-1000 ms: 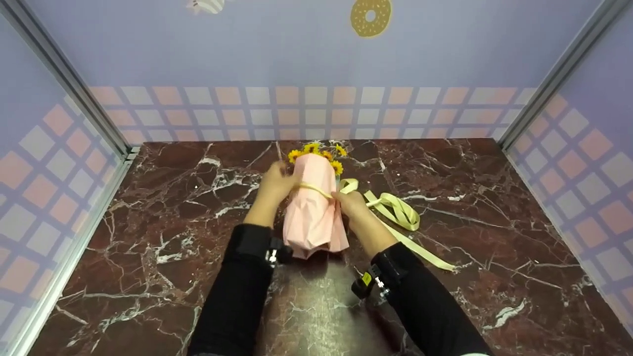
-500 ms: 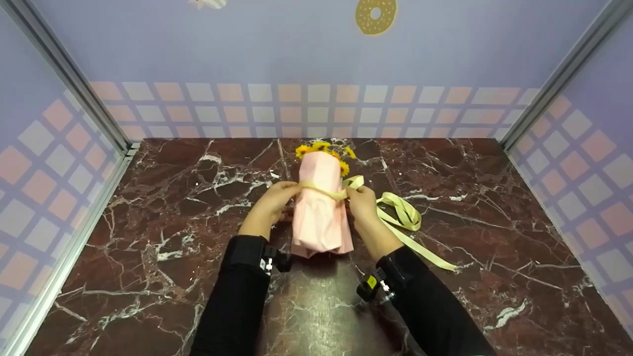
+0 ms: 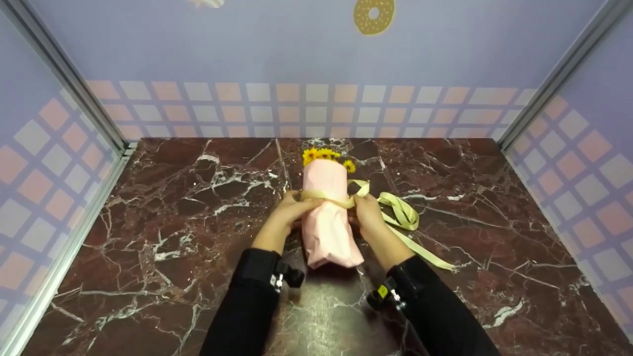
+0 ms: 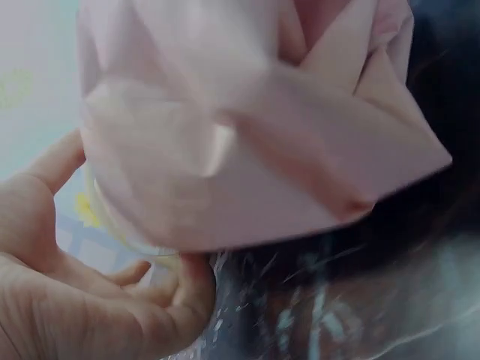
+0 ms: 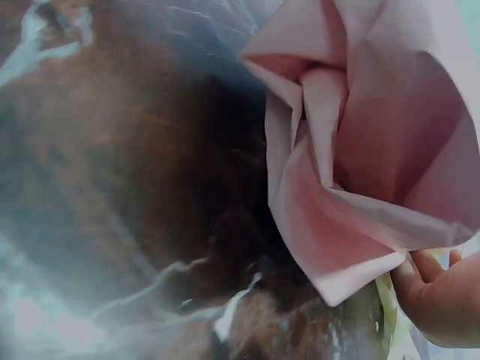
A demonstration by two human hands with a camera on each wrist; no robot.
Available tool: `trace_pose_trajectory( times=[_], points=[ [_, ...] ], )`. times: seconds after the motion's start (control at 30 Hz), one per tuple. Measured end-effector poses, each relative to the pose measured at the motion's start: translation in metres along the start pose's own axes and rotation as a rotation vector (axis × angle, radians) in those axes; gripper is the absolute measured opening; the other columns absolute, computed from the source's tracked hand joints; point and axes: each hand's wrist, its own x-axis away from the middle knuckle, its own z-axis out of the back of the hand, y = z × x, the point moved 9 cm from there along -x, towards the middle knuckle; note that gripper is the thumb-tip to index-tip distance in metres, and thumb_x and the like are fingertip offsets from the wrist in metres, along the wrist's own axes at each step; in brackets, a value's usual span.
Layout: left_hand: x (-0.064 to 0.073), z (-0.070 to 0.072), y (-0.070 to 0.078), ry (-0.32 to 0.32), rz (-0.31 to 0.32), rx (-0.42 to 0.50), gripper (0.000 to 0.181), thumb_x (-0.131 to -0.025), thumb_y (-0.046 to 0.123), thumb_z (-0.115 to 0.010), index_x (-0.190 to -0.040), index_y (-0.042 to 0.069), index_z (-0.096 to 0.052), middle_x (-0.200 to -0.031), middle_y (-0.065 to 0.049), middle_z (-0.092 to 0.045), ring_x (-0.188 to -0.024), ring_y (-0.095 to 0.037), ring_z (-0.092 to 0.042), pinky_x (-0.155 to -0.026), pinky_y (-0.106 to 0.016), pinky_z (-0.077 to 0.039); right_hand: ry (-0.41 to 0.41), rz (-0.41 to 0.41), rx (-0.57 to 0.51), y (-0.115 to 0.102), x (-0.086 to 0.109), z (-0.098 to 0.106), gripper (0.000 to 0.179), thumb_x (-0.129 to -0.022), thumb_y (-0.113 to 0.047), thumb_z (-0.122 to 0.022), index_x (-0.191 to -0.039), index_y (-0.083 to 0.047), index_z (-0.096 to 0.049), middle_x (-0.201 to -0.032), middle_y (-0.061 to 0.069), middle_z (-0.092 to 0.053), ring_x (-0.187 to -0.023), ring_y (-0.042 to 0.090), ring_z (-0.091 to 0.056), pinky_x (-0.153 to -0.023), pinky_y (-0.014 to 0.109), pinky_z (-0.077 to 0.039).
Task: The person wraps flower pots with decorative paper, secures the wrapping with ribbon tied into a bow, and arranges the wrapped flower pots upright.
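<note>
A bouquet in pink wrapping paper [image 3: 326,237] lies on the marble table, with yellow flowers [image 3: 324,155] showing at its far end. Around its middle runs a pale yellow ribbon [image 3: 329,197]. My left hand [image 3: 286,212] grips the bouquet's left side, thumb across the front near the ribbon and fingers curled underneath. On the other side, my right hand [image 3: 371,215] pinches the ribbon close against the paper. The left wrist view shows the crumpled paper [image 4: 225,150] beside the curled left hand [image 4: 97,292]. Part of the right hand [image 5: 442,296] shows past the folds.
A loose ribbon coil [image 3: 403,212] lies right of the bouquet, and a ribbon tail [image 3: 425,254] stretches toward the near right. The dark red marble table [image 3: 173,222] meets a checked wall [image 3: 316,106] at the back. Metal-edged panels stand on both sides.
The left hand has moved from the upper left edge of the bouquet to grip its side, thumb over the front. The bouquet has shifted slightly right and nearer. The right hand keeps the ribbon.
</note>
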Motion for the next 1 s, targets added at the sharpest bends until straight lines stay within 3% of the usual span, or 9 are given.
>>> trace_pose_trajectory(
  times=[0.17,0.3,0.43,0.53,0.6,0.7,0.83,0.93,1.0],
  points=[
    [0.002,-0.002,-0.001,0.089,-0.082,-0.031,0.1,-0.076,0.029,-0.083,-0.149,0.002,-0.019,-0.145,-0.029,-0.034,-0.129,-0.037,-0.042,-0.108,-0.041,-0.035,-0.035,-0.011,-0.014,0.003,0.0,0.006,0.024,-0.103,-0.009,-0.041,-0.12,0.006,-0.046,-0.072,0.007,-0.06,-0.059,0.015,-0.06,-0.054,0.026,-0.053],
    [0.006,-0.008,0.0,0.061,-0.138,-0.019,0.094,-0.082,0.027,-0.077,-0.154,0.008,-0.019,-0.153,-0.025,-0.027,-0.135,-0.038,-0.035,-0.112,-0.045,-0.029,-0.027,-0.012,-0.103,-0.003,-0.006,0.021,0.02,-0.1,-0.004,-0.042,-0.113,0.01,-0.047,-0.071,0.011,-0.064,-0.064,0.02,-0.066,-0.07,0.035,-0.059],
    [0.011,-0.009,-0.002,0.017,-0.151,0.014,0.084,-0.085,0.028,-0.073,-0.154,0.013,-0.026,-0.154,-0.019,-0.029,-0.13,-0.035,-0.041,-0.108,-0.045,-0.034,-0.014,-0.022,-0.315,-0.012,-0.01,0.037,0.01,-0.099,-0.001,-0.043,-0.1,0.005,-0.051,-0.074,0.015,-0.066,-0.073,0.026,-0.068,-0.092,0.044,-0.052],
    [0.012,-0.006,-0.003,0.016,-0.16,0.028,0.082,-0.086,0.028,-0.072,-0.153,0.013,-0.03,-0.152,-0.018,-0.033,-0.128,-0.035,-0.043,-0.107,-0.045,-0.036,-0.019,0.011,-0.514,-0.024,-0.013,0.046,0.012,-0.1,-0.001,-0.043,-0.106,0.004,-0.052,-0.084,0.015,-0.067,-0.08,0.026,-0.065,-0.103,0.044,-0.043],
    [0.013,-0.005,-0.003,0.022,-0.164,0.035,0.081,-0.086,0.027,-0.073,-0.153,0.011,-0.03,-0.152,-0.019,-0.034,-0.127,-0.035,-0.044,-0.107,-0.044,-0.036,-0.011,0.049,-0.604,-0.034,-0.014,0.053,0.016,-0.101,-0.001,-0.042,-0.112,0.006,-0.051,-0.088,0.013,-0.066,-0.081,0.024,-0.062,-0.104,0.042,-0.042],
    [0.014,-0.004,-0.003,0.028,-0.163,0.051,0.082,-0.086,0.027,-0.073,-0.153,0.011,-0.03,-0.152,-0.019,-0.034,-0.127,-0.035,-0.045,-0.107,-0.044,-0.037,0.014,0.088,-0.693,-0.051,-0.016,0.067,0.011,-0.1,0.0,-0.044,-0.109,0.003,-0.052,-0.093,0.012,-0.066,-0.081,0.022,-0.063,-0.097,0.038,-0.049],
    [0.016,-0.006,-0.001,0.031,-0.172,0.06,0.081,-0.086,0.026,-0.073,-0.153,0.01,-0.03,-0.152,-0.019,-0.034,-0.128,-0.035,-0.044,-0.107,-0.043,-0.037,0.054,0.115,-0.741,-0.073,-0.018,0.088,0.012,-0.1,0.001,-0.047,-0.09,-0.001,-0.053,-0.093,0.012,-0.071,-0.072,0.019,-0.061,-0.074,0.029,-0.054],
    [0.015,-0.007,-0.001,0.028,-0.177,0.073,0.08,-0.085,0.024,-0.073,-0.153,0.01,-0.032,-0.151,-0.019,-0.035,-0.127,-0.035,-0.045,-0.106,-0.043,-0.038,0.052,0.121,-0.731,-0.09,-0.02,0.104,0.016,-0.101,-0.002,-0.047,-0.086,-0.001,-0.052,-0.092,0.012,-0.072,-0.065,0.019,-0.054,-0.06,0.027,-0.049],
    [0.015,-0.008,-0.002,0.023,-0.179,0.085,0.08,-0.085,0.024,-0.074,-0.152,0.01,-0.032,-0.151,-0.019,-0.035,-0.127,-0.034,-0.045,-0.106,-0.043,-0.038,0.052,0.098,-0.658,-0.101,-0.023,0.115,0.013,-0.101,-0.004,-0.049,-0.089,-0.001,-0.052,-0.09,0.011,-0.073,-0.062,0.018,-0.055,-0.055,0.025,-0.048]
  ],
)
